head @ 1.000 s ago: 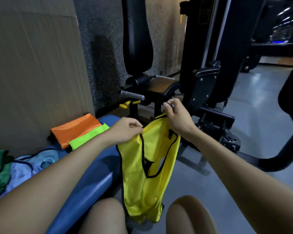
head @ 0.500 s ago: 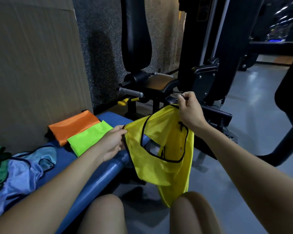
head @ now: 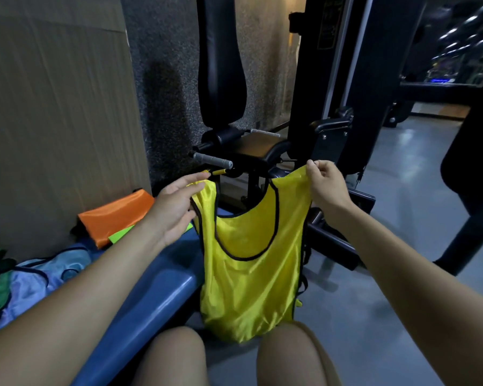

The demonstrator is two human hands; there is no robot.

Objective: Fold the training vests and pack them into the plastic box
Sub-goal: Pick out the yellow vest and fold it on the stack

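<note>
The yellow vest (head: 251,263) hangs in front of the person's knees, just beside the right edge of the blue table (head: 156,288), with its long axis vertical and its hem lowest. The right hand (head: 328,185) forms a closed grip, pinching one shoulder strap. The left hand (head: 173,207) supports the other strap with fingers extended; whether the thumb pinches it cannot be determined. Both straps sit level, so the vest faces flat. The table lies to the left, nearer the left hand; laying the vest there probably requires a leftward swing. No plastic box is visible.
</note>
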